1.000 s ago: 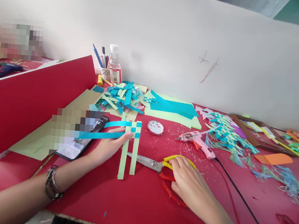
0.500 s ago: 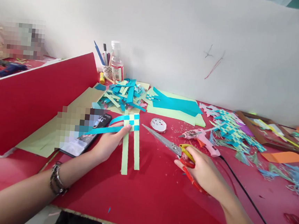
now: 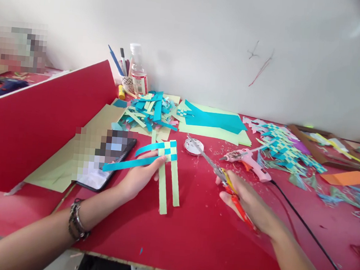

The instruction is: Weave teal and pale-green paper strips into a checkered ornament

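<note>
My left hand [image 3: 143,171] pinches a woven paper piece [image 3: 170,150] of blue and pale green strips, thumb on top of its checkered part. Two long green strips hang toward me and two blue strips reach out to the left; a short green strip sticks up behind. In my right hand [image 3: 243,201] are scissors [image 3: 223,175] with yellow and red handles. Their blades look closed and point up and left, the tip over a round white lid [image 3: 194,145]. A gap separates the blades from the woven piece.
A phone [image 3: 106,162] lies left of my left hand beside a red divider [image 3: 48,127]. Behind are paper scraps [image 3: 152,111], a bottle [image 3: 140,74] and blue sheets [image 3: 215,122]. A pink glue gun [image 3: 253,164] with a black cord and woven fish-like pieces [image 3: 287,150] lie at right.
The woven piece and my left hand have shifted slightly right in view. The scissors have turned steeper, their tip now over the round lid and their blades seen more edge-on.
</note>
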{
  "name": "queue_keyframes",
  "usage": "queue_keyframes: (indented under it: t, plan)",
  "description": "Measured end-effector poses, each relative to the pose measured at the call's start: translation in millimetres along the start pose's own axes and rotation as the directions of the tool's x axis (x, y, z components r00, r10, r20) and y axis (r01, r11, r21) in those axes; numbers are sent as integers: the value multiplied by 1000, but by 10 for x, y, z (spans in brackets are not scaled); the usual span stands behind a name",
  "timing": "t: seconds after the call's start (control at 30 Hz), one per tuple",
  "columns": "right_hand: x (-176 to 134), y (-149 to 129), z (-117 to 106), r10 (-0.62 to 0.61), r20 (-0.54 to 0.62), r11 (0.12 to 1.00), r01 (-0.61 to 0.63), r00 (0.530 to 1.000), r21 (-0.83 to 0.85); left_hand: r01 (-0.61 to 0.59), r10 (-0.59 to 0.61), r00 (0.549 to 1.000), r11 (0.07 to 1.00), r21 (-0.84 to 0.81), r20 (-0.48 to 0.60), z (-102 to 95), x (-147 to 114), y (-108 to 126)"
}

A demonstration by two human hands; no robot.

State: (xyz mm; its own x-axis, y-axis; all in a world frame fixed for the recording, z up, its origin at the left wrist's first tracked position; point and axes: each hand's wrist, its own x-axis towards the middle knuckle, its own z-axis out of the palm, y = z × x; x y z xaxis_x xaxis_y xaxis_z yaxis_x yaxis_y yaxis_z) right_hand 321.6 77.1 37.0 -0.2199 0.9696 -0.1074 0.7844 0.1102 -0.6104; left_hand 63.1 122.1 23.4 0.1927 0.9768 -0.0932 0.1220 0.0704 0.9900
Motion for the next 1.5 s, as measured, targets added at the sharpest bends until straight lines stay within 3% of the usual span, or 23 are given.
queue_keyframes:
  t: [0.13, 0.27, 0.47, 0.6, 0.77, 1.07, 1.33, 1.5]
  plan:
    - [-14, -11, 11, -59, -42, 998, 57, 997, -26, 4, -4, 1000, 1000, -14, 12, 3, -10, 20]
    - [31, -21, 22, -112, -48, 984, 104, 993, -146, 38, -43, 997, 996, -79, -62, 16, 5, 10]
    - [26, -93, -18, -90, -45, 979, 80, 995, -190, -8, 4, 999, 994, -107, -37, 21, 31, -10]
    - [23, -98, -30, -89, -55, 969, 73, 995, -236, 6, -16, 995, 995, -102, -102, 18, 23, -14]
    - [42, -74, -15, -85, -42, 962, 71, 996, -263, -72, 56, 986, 992, -100, -157, 5, 4, 15]
    - [45, -23, -27, -91, -62, 965, 73, 994, -251, -154, 145, 973, 987, -37, -181, -19, 0, 0]
    - [44, 33, -33, -78, -60, 957, 57, 995, -285, -157, 106, 967, 964, -215, -231, -4, 46, -46]
    - [8, 120, 12, -65, -24, 934, 52, 998, -353, -170, 131, 966, 970, -171, -221, -14, 42, -45]
